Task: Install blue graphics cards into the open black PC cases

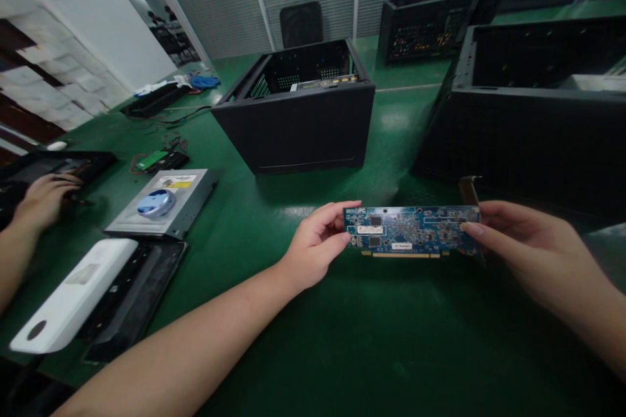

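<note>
Blue expansion card (411, 231) is hanging just above the green table (352, 339), front-centre, w/ its long axis running left-right across the view and its gold edge connector facing down. Left hand (315, 244) is pinching the card's left end btwn thumb and fingers (337, 207). Right hand (518, 241) is gripping the right end, by the metal bracket (470, 190) sticking up there. So one hand per end, both clamped on the card, neither nearer. An open PC case (298, 104) is sitting behind, well apart, and a 2nd case (538, 111) is standing near the bracket end. Far left, an optical drive (163, 202) and a white device (73, 293) are lying, w/ a co-worker's hand (44, 199) resting nearby.
</note>
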`<state>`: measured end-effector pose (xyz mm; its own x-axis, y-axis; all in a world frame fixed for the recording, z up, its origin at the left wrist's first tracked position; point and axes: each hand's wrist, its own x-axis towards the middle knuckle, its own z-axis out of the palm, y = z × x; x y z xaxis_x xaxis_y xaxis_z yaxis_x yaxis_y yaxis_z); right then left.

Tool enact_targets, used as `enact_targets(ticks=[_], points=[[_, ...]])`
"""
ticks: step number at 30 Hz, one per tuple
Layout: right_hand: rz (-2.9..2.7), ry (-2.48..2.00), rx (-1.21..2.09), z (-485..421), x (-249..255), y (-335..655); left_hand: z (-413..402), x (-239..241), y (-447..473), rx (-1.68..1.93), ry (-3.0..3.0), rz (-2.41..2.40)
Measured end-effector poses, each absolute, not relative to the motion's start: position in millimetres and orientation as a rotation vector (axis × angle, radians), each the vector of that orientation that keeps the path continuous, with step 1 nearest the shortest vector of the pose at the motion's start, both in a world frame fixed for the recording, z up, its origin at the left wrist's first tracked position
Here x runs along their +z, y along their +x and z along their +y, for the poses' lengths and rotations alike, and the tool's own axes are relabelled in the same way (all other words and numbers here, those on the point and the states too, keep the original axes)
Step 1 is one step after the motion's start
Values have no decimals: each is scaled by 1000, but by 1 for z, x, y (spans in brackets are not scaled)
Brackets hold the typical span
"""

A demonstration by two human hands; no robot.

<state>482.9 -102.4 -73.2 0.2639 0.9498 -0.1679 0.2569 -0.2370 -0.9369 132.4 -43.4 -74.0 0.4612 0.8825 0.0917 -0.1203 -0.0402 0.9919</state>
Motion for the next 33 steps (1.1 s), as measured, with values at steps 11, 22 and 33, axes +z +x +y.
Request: enact_targets(ticks=[11, 22, 33], points=[[-1294, -1593, 892, -106, -75, 485, -42, -82, 129, 952, 1489, 781], [-1368, -1595, 797, -104, -69, 473, -42, -80, 130, 997, 1745, 913], [-1454, -1554, 645, -99, -78, 475, -38, -79, 130, 1114, 1863, 868]])
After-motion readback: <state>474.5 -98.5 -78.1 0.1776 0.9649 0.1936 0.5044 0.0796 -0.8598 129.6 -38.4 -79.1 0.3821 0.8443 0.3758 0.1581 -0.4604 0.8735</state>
